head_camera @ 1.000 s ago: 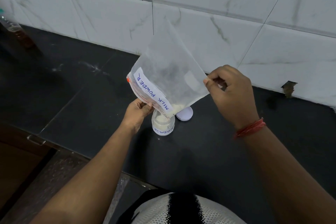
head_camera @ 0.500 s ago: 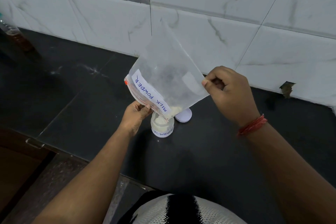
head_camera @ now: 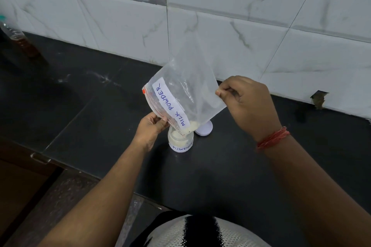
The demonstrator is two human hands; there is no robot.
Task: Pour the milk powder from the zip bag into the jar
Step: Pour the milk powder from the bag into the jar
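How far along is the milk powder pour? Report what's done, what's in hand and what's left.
Done: the lid is off, lying beside the jar, which already holds powder. In hand: the left hand and right hand grip the zip bag, tipped with its mouth at the jar's opening. Left: a small clump of powder at the bag's low corner.

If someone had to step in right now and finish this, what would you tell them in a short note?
Left hand: pinches the zip bag at its open zip edge, beside the jar's mouth.
Right hand: pinches the bag's raised corner, tilting it.
Jar: upright on the black counter, open, partly filled; its white lid lies just behind it.
Done: most of the powder is in the jar.
Left: a small clump of milk powder sits at the bag's low corner over the mouth; tip it out.
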